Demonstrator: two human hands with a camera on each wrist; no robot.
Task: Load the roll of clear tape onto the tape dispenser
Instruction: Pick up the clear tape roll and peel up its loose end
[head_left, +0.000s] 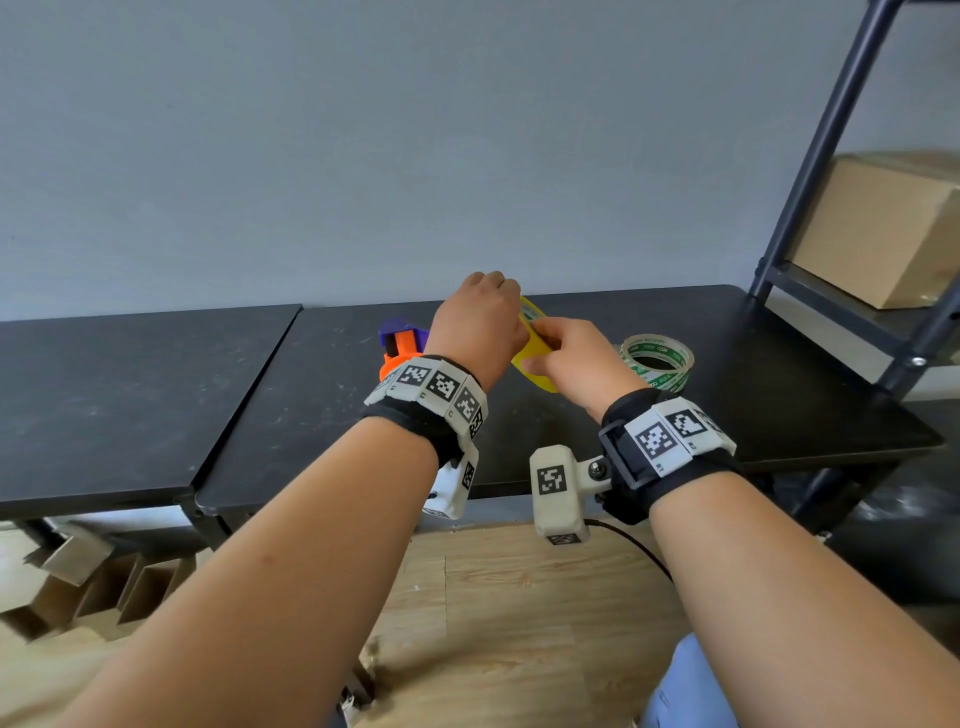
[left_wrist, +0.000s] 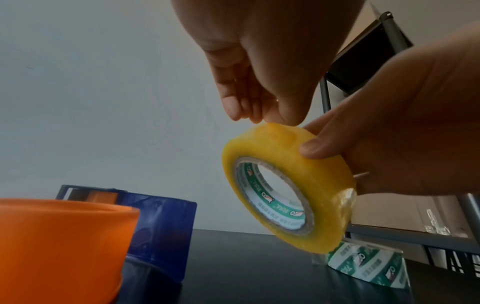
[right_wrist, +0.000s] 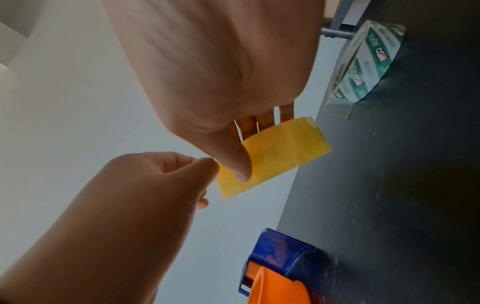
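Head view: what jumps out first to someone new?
The yellowish tape roll, held up off the black table at mid-frame between both hands: the right hand grips its rim, the left hand's fingertips are at its top edge. Left of them sits the orange and blue tape dispenser, with no roll on it. To the right, a nearly spent roll lies flat on the table.
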